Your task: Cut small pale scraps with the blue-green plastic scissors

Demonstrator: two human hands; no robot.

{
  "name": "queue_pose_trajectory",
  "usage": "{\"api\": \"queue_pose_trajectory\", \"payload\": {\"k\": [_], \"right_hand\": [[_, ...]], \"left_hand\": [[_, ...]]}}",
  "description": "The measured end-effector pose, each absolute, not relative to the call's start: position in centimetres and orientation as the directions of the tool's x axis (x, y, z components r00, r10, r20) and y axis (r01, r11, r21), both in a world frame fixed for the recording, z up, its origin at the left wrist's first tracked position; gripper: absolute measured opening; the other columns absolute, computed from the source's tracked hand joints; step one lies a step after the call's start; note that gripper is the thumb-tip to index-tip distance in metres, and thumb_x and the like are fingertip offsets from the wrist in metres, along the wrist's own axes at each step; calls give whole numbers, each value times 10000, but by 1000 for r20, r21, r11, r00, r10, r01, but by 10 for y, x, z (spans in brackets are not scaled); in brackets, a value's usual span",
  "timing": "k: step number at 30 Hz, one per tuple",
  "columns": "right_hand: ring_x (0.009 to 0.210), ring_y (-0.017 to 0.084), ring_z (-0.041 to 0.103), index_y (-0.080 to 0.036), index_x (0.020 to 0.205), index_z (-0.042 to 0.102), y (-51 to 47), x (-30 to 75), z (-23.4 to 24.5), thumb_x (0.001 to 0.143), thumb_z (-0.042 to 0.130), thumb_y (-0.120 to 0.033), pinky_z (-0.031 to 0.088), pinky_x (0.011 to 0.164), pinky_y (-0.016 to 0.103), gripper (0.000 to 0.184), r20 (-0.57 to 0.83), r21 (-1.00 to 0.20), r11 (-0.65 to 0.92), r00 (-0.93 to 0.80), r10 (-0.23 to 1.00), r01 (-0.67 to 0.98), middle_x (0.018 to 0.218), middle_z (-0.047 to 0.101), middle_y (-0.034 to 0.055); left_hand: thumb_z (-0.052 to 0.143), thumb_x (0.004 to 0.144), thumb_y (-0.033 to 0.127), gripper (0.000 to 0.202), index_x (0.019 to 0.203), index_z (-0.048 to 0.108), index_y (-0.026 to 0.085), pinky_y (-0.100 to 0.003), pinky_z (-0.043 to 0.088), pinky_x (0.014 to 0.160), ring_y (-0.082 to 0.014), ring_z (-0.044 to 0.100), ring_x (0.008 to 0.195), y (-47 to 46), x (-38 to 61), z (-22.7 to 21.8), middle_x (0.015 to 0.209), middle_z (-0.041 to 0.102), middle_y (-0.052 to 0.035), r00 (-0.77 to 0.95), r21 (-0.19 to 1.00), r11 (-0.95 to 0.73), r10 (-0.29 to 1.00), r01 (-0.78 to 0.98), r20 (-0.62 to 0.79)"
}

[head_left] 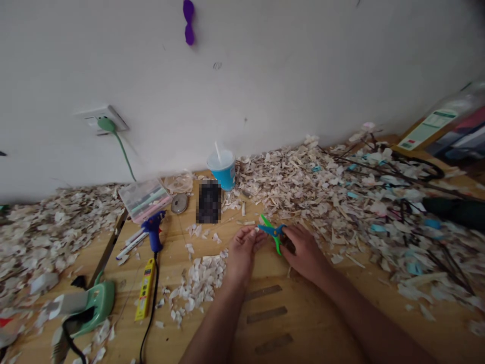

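My right hand (303, 248) grips a pair of scissors (275, 231) with blue and green parts; the blades are spread and point toward my left hand. Between thumb and fingertips, my left hand (242, 248) pinches a small whitish piece (257, 230), too small to make out fully. The blue blade's tip is close to that piece; whether they touch I cannot tell. Beside my left wrist lies a loose pile of pale, petal-like scraps (206, 277) on the wooden table (265, 275).
Heaps of pale scraps (295, 182) cover the back and right. A blue cup (224, 174) with a straw stands near the wall. To the left are a blue glue gun (154, 233), a yellow box (144, 290), a clear case (146, 198) and a green power strip (99, 303). Dark stems (413, 177) lie right.
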State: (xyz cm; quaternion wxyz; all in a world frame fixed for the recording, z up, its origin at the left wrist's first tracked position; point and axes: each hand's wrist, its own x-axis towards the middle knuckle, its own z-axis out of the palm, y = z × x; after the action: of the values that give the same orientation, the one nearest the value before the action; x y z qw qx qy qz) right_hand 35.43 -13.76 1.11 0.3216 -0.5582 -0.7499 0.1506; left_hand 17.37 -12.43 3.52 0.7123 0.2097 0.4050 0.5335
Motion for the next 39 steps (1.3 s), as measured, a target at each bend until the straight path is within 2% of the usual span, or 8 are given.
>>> {"api": "queue_pose_trajectory", "payload": {"k": [5,10,14,18,24,31,35,39], "right_hand": [[844,212,622,-236,1048,627,-143,346,9,858,617,-326,518,733,337,210,213,-882,197,-9,977,428,944,652,60],[807,212,626,-241,932,677,-144,340,15,837,660,-408,537,743,349,193,198,-921,173,38,979,349,864,651,54],[751,205,613,-230,832,679,-143,338,20,833,660,-441,543,743,357,211,199,-911,163,58,978,378,774,625,45],[761,208,639,-239,908,710,-144,338,20,811,679,-474,554,717,344,256,151,-952,112,118,981,286,826,670,53],[771,218,681,-224,942,733,-143,334,17,757,730,-469,568,695,345,307,63,-989,43,133,989,143,877,737,55],[795,221,685,-227,937,742,-144,331,15,751,743,-453,572,711,352,293,88,-986,67,139,986,151,905,740,57],[781,211,680,-221,988,730,-146,334,15,760,742,-442,569,703,334,317,91,-990,55,286,954,130,907,735,60],[788,206,679,-217,984,736,-147,332,17,762,745,-420,562,706,322,301,96,-987,63,234,967,145,921,732,65]], "left_hand": [[807,688,363,273,805,643,178,-296,510,757,-186,699,756,-127,176,30,767,741,-45,102,899,298,955,-320,-280],[799,693,300,168,787,727,180,-251,466,702,-160,652,726,-130,177,34,785,737,-49,97,964,235,970,-121,-224],[802,687,301,237,880,727,185,-271,479,764,-171,668,776,-129,179,34,837,748,-59,160,941,267,958,-211,-236],[841,639,307,398,988,688,191,-273,481,769,-161,670,771,-130,182,28,851,745,-48,190,855,383,923,-350,-336],[796,708,338,234,820,699,156,-244,457,771,-126,623,739,-131,179,22,805,711,-38,191,834,379,925,-402,-328],[815,675,381,286,788,674,160,-254,475,742,-123,607,697,-127,179,29,736,669,-16,148,797,362,931,-483,-334],[794,711,378,321,926,707,155,-249,474,757,-118,608,740,-132,182,29,831,686,-35,186,807,385,923,-448,-337],[801,705,353,274,873,711,156,-232,452,754,-110,595,731,-135,183,29,805,690,-25,211,857,374,925,-355,-316]]}}
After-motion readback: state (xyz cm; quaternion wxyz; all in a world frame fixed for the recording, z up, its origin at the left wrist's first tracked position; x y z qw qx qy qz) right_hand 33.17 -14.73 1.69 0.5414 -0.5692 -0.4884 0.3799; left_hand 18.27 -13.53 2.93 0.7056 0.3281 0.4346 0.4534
